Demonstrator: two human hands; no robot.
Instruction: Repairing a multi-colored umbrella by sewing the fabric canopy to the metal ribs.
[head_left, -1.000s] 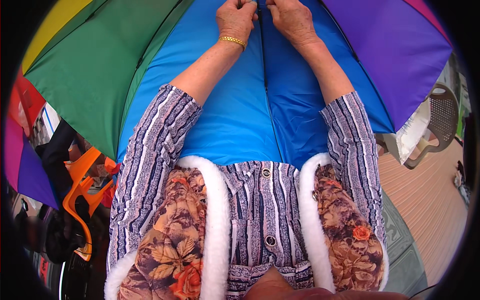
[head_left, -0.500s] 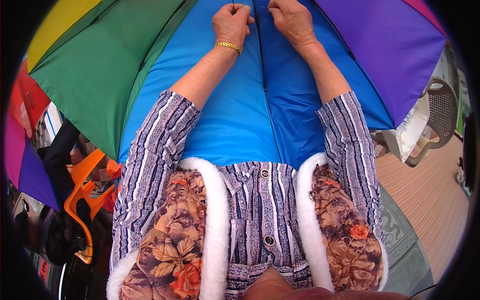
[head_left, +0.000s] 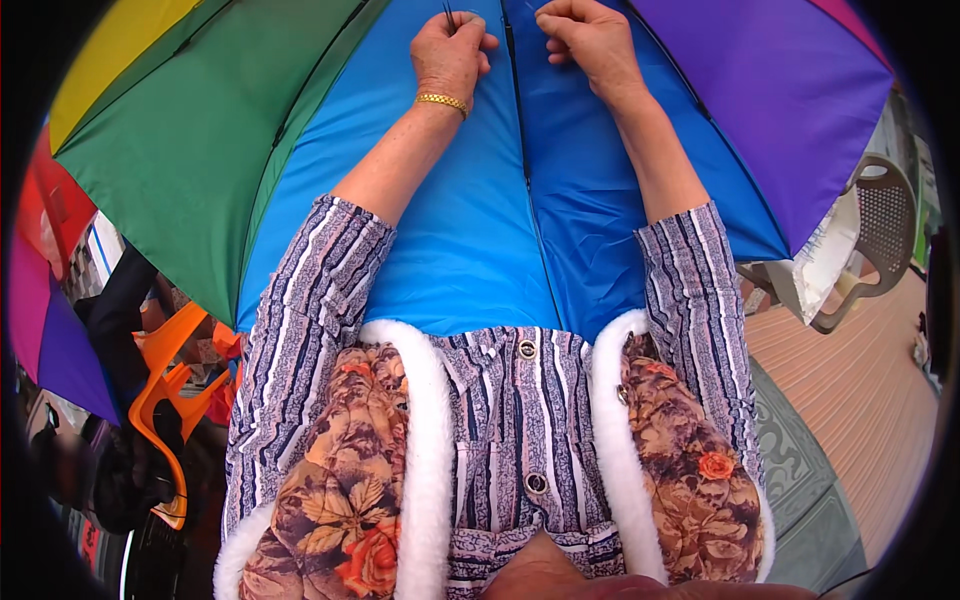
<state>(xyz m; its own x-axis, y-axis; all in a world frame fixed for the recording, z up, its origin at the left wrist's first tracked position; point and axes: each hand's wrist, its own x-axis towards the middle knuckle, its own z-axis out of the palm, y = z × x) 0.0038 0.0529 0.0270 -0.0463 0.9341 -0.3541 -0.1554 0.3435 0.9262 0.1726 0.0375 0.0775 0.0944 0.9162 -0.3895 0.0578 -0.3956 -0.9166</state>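
Observation:
A multicoloured umbrella canopy (head_left: 440, 200) lies spread open across my lap, its light blue and dark blue panels in front of me. Along the seam between those panels runs a thin black rib (head_left: 527, 165). Over the light blue panel, my left hand (head_left: 447, 60) is closed on a thin dark two-pronged tool (head_left: 448, 17), whose lower part is hidden in the fingers. My right hand (head_left: 590, 45) is pinched over the dark blue panel, right of the rib. A faint fine line shows by its fingertips; what it holds is too small to name.
Green (head_left: 190, 150) and purple (head_left: 760, 100) panels spread to either side. An orange plastic chair part (head_left: 165, 400) and another purple-and-pink umbrella (head_left: 65, 350) are at left. At right stands a grey-brown chair (head_left: 885, 215) with a white bag, above a ribbed tan floor (head_left: 850, 400).
Both hands have drawn slightly toward me, and the left has shifted left. More of the dark tool shows above the left fingers. The right hand has turned, showing its curled fingers.

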